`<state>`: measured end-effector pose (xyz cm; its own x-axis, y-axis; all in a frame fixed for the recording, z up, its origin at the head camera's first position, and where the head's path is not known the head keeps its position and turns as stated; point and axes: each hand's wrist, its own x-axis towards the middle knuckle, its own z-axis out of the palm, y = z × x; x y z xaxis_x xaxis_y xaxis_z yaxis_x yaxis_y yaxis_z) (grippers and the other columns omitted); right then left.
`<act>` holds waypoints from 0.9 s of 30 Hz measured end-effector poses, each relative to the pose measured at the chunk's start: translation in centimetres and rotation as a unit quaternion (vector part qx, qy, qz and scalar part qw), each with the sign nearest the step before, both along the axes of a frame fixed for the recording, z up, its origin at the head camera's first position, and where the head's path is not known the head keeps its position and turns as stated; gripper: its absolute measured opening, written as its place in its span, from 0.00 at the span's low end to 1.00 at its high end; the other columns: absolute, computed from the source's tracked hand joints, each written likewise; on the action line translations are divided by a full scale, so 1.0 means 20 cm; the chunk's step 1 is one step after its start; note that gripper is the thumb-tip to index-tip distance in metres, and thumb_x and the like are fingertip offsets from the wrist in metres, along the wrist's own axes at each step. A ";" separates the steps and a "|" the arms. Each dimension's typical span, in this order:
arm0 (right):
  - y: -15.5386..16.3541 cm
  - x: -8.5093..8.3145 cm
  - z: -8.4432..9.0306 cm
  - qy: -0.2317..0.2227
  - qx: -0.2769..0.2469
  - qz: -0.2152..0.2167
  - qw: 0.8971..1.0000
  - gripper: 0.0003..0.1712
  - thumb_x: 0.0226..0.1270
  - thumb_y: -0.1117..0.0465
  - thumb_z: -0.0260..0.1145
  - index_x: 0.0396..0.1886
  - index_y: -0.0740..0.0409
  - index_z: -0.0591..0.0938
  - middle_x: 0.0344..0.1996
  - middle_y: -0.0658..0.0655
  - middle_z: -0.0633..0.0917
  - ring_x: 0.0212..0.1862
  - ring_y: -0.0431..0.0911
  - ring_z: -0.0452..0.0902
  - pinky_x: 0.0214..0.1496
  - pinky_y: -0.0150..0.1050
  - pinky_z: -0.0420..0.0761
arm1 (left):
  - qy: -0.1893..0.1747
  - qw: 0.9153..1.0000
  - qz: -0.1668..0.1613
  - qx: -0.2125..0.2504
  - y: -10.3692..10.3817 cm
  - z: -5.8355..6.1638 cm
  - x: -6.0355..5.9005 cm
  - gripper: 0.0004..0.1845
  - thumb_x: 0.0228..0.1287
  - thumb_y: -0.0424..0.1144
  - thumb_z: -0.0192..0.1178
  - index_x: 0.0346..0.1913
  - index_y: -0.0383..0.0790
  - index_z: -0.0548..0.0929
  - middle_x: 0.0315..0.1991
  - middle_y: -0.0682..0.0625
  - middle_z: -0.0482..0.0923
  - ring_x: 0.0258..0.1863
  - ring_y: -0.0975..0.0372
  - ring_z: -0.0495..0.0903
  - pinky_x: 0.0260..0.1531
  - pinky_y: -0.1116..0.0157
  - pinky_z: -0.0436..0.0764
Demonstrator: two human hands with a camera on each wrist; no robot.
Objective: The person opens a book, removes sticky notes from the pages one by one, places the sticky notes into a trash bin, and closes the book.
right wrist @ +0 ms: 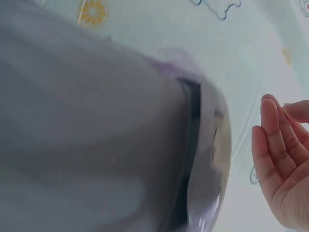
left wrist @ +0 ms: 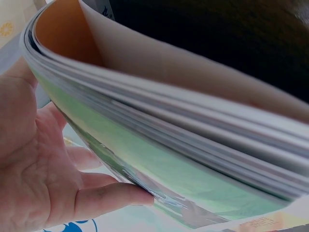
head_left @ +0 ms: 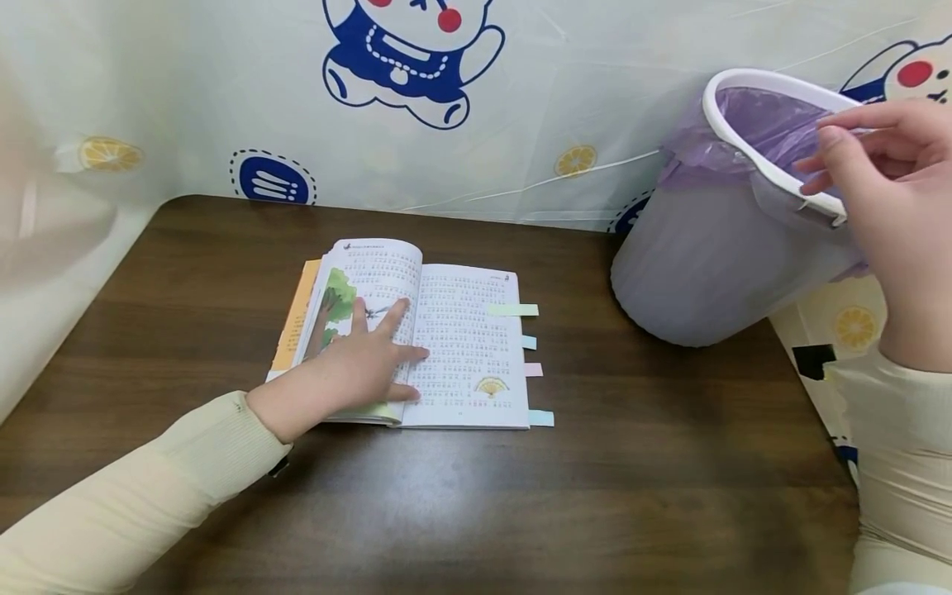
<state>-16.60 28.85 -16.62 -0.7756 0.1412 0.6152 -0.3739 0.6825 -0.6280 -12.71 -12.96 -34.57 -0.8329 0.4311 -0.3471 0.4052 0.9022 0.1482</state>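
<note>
Your left hand (head_left: 357,364) lies with its fingers spread wide across the open book (head_left: 468,335), reaching from the illustrated page over the gutter; that spread probably holds the bulging left leaves down so the book cannot close. Your right hand (head_left: 907,190) is raised beside the rim (head_left: 744,76) of the grey bin (head_left: 692,264), its thumb near the forefinger, a narrow gap with nothing visible between them.

Sticky tabs (head_left: 513,310) jut past the book's right edge, presumably so they can be caught from that side. An orange cover flap (head_left: 297,318) shows at its left. The lilac liner (head_left: 687,157) folds over the bin's rim, likely to stay put.

The counter (head_left: 632,463) gives you room between book and bin, and more along the front. The printed sheet (head_left: 223,83) bounds the back edge, and the bin crowds the back right corner.
</note>
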 end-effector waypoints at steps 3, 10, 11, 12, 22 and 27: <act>-0.05 0.01 -0.01 -0.006 -0.006 0.025 1.000 0.09 0.72 0.63 0.68 0.47 0.57 0.90 0.27 0.38 0.87 0.27 0.30 0.81 0.28 0.18 0.71 | 0.004 1.000 -0.003 0.000 0.00 0.00 0.00 0.32 0.65 0.60 0.68 0.69 0.53 0.80 0.80 0.30 0.43 0.68 0.15 0.42 0.46 0.31 0.78; -0.14 -0.03 -0.11 0.066 0.014 0.099 0.993 0.09 0.68 0.68 0.70 0.39 0.73 0.88 0.24 0.37 0.86 0.25 0.32 0.82 0.35 0.19 0.78 | -0.004 1.000 0.009 0.005 0.00 0.00 0.00 0.32 0.64 0.59 0.69 0.69 0.54 0.81 0.81 0.32 0.42 0.68 0.16 0.41 0.48 0.26 0.73; -0.16 -0.03 -0.13 0.072 0.026 0.106 0.991 0.09 0.68 0.68 0.70 0.39 0.73 0.88 0.24 0.36 0.86 0.25 0.31 0.83 0.34 0.20 0.78 | -0.004 1.000 0.010 0.006 0.00 0.00 0.00 0.32 0.64 0.59 0.69 0.69 0.54 0.81 0.81 0.32 0.42 0.68 0.16 0.41 0.48 0.26 0.73; -0.17 -0.04 -0.15 0.072 0.034 0.109 0.991 0.09 0.68 0.67 0.69 0.39 0.73 0.88 0.24 0.35 0.86 0.26 0.31 0.83 0.34 0.20 0.78 | -0.003 1.000 0.009 0.005 0.00 0.00 0.00 0.32 0.64 0.59 0.69 0.69 0.54 0.81 0.81 0.32 0.42 0.68 0.15 0.41 0.47 0.26 0.73; -0.31 -0.11 -0.34 0.013 0.081 0.157 0.984 0.06 0.70 0.69 0.68 0.40 0.70 0.88 0.24 0.38 0.86 0.25 0.28 0.80 0.33 0.21 0.77 | -0.003 1.000 0.003 0.004 0.00 0.00 0.00 0.31 0.65 0.59 0.69 0.69 0.53 0.81 0.81 0.31 0.42 0.68 0.15 0.41 0.45 0.30 0.78; -0.38 -0.14 -0.43 -0.039 0.113 0.169 0.978 0.07 0.72 0.68 0.67 0.41 0.66 0.89 0.26 0.58 0.89 0.25 0.27 0.79 0.30 0.22 0.75 | -0.007 1.000 0.007 0.006 0.00 0.00 0.00 0.32 0.65 0.59 0.69 0.69 0.53 0.80 0.81 0.32 0.42 0.68 0.15 0.40 0.46 0.30 0.77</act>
<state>-19.38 21.28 -25.30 -0.8004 -0.2647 0.5379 -0.5594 0.6524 -0.5113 -12.69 -12.96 -34.50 -0.8337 0.4243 -0.3533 0.3911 0.9055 0.1646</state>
